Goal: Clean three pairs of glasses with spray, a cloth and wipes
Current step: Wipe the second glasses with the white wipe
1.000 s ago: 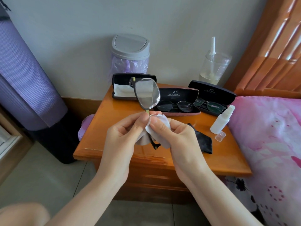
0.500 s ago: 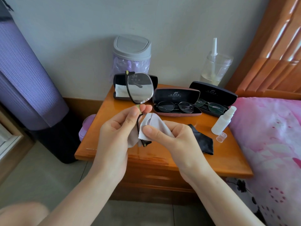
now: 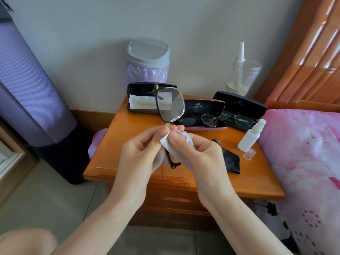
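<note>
On the tabletop (image 3: 117, 144), three open cases: the left case (image 3: 141, 100) holds a white cloth, the middle case (image 3: 200, 116) and right case (image 3: 239, 111) hold one pair of glasses each. At frame centre, the left hand (image 3: 139, 155) pinches the held glasses (image 3: 170, 105) upright, and the right hand (image 3: 198, 153) presses a grey cloth (image 3: 176, 144) around the lower lens.
</note>
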